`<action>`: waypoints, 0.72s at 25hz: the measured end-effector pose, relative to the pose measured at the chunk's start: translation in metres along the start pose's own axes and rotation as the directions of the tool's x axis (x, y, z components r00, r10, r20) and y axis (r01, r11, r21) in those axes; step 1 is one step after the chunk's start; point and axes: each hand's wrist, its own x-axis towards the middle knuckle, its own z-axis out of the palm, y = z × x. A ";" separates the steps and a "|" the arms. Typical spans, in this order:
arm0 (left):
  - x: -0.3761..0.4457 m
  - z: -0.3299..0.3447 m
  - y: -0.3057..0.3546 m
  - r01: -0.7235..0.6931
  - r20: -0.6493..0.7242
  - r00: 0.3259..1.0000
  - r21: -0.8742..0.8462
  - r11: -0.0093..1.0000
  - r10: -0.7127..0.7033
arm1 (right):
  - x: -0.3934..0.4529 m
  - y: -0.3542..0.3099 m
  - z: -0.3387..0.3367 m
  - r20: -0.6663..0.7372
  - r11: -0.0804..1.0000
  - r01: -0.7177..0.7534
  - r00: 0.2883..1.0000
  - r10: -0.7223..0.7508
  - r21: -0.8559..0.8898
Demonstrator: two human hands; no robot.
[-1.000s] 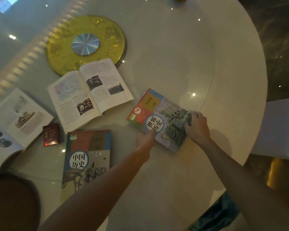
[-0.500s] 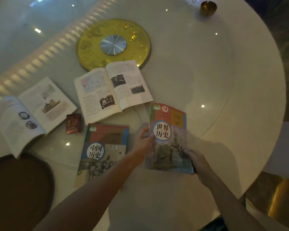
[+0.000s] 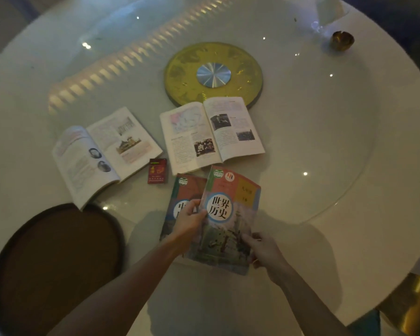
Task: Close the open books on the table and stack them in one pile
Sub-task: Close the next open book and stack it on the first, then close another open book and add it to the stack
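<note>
I hold a closed world-history book [image 3: 230, 214] with both hands. My left hand [image 3: 188, 221] grips its left edge and my right hand [image 3: 260, 251] grips its lower right corner. The book partly overlaps a second closed history book [image 3: 182, 192] that lies on the round white table [image 3: 349, 190]. Two books lie open further back: one at the centre [image 3: 211, 134], one to the left [image 3: 104, 154].
A small red box [image 3: 157, 170] lies between the open books. A gold turntable disc [image 3: 214, 73] sits at the table's middle and a brass ashtray [image 3: 342, 41] at the far right. A dark round stool [image 3: 56, 263] stands at the near left.
Both hands have carried the world-history book leftward from the table's right side and turned it upright, so that it now overlaps the other closed book.
</note>
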 end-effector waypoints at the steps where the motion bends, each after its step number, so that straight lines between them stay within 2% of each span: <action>1: 0.003 -0.015 -0.005 -0.057 -0.033 0.998 0.069 0.996 0.060 | -0.003 -0.003 0.013 -0.009 0.999 0.027 1.000 -0.028 -0.036; 3: 0.008 -0.035 -0.014 -0.133 -0.060 0.987 0.192 0.972 0.147 | -0.007 -0.007 0.030 -0.022 0.998 0.034 0.999 -0.036 -0.061; 7: 0.011 -0.062 -0.032 -0.145 -0.119 0.971 0.395 0.907 0.207 | -0.007 -0.011 0.060 -0.057 0.997 0.027 0.998 -0.031 -0.070; 9: 0.013 -0.071 -0.041 -0.167 -0.123 0.948 0.590 0.790 0.292 | -0.003 -0.007 0.072 -0.097 0.995 0.044 0.994 -0.053 -0.089; 11: 0.016 -0.076 -0.046 -0.130 -0.113 0.948 0.713 0.689 0.297 | 0.000 -0.007 0.079 -0.148 0.991 0.077 0.985 -0.093 -0.112; 13: 0.015 -0.079 -0.047 -0.106 -0.094 0.962 0.739 0.665 0.257 | -0.001 -0.009 0.084 -0.173 0.976 0.147 0.969 -0.174 -0.161; 15: 0.013 -0.079 -0.045 -0.092 -0.097 0.969 0.714 0.694 0.228 | -0.003 -0.011 0.084 -0.169 0.950 0.209 0.953 -0.251 -0.233; 18: 0.009 -0.083 -0.041 -0.048 -0.125 0.975 0.692 0.721 0.185 | -0.001 -0.011 0.081 -0.103 0.886 0.300 0.929 -0.356 -0.354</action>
